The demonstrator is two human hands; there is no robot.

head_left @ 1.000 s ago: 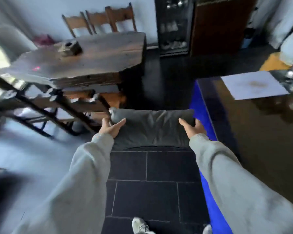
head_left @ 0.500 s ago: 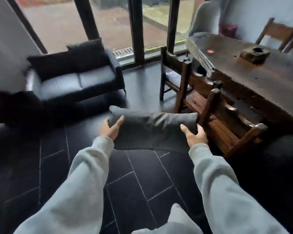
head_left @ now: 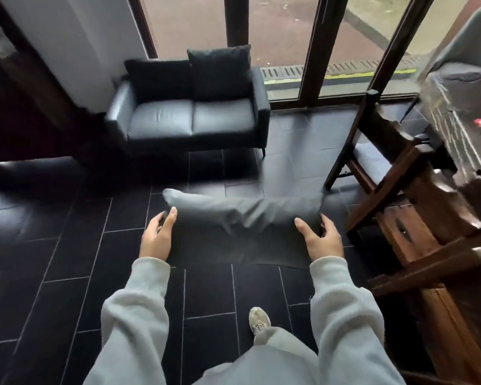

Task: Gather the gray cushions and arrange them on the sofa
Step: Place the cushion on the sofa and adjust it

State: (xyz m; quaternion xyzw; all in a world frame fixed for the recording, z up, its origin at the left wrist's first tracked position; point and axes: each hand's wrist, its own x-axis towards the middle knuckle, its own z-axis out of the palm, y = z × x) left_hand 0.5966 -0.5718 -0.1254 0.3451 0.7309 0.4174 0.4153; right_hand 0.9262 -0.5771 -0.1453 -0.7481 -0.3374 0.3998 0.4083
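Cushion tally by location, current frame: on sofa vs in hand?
On the sofa, back cushions: 2 (left cushion, right cushion)
Carried: 1, held cushion, gripped by left hand and right hand
Total: 3

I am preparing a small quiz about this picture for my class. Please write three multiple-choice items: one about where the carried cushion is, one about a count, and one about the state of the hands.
1. Where is the gray cushion?
A. On the sofa seat
B. In the air above the floor, short of the sofa
C. On the wooden table

2. How many dark cushions lean on the back of the sofa?
A. None
B. Two
C. Four

3. How is the cushion held?
A. One hand at each end
B. By the left hand only
C. Under one arm

Answers:
1 B: dark floor tiles show under it, and the sofa is farther ahead.
2 B: two stand side by side at the backrest.
3 A: the left hand and the right hand grip opposite ends.
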